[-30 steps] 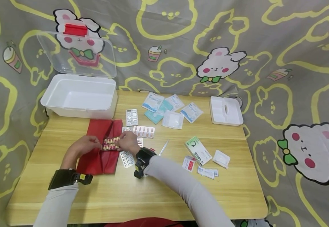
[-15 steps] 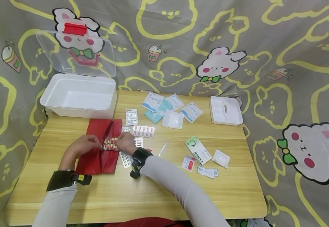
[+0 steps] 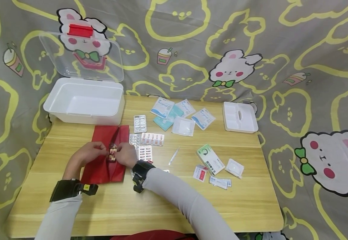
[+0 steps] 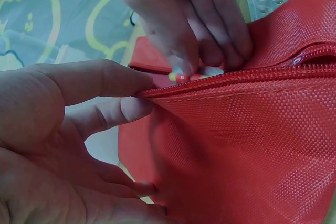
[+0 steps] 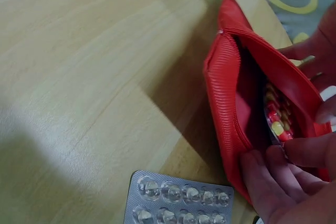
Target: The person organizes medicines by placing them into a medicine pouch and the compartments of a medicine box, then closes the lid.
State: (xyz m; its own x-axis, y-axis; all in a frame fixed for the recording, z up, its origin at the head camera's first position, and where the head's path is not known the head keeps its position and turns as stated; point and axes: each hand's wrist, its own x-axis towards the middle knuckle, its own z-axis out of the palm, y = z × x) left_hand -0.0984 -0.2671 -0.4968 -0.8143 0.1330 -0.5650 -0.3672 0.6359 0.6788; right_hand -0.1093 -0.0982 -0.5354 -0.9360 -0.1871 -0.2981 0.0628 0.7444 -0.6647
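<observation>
The capsule strip (image 3: pixel 112 151), pinched in our right hand (image 3: pixel 127 155), sits within the red pouch (image 3: pixel 118 172) at left, whose edge our left hand (image 3: pixel 88 154) pinches.

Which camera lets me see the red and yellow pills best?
The right wrist view. It looks into the open pouch, so the pills show up close, their colours clear, though their near end is covered. The head view shows them small and partly hidden; the left wrist view shows only a little behind the zip.

A right hand (image 3: pixel 127 155) holds a capsule pack (image 3: pixel 112 154) in an open red pouch (image 3: pixel 101 169) gripped by the left hand (image 3: pixel 90 152).
</observation>
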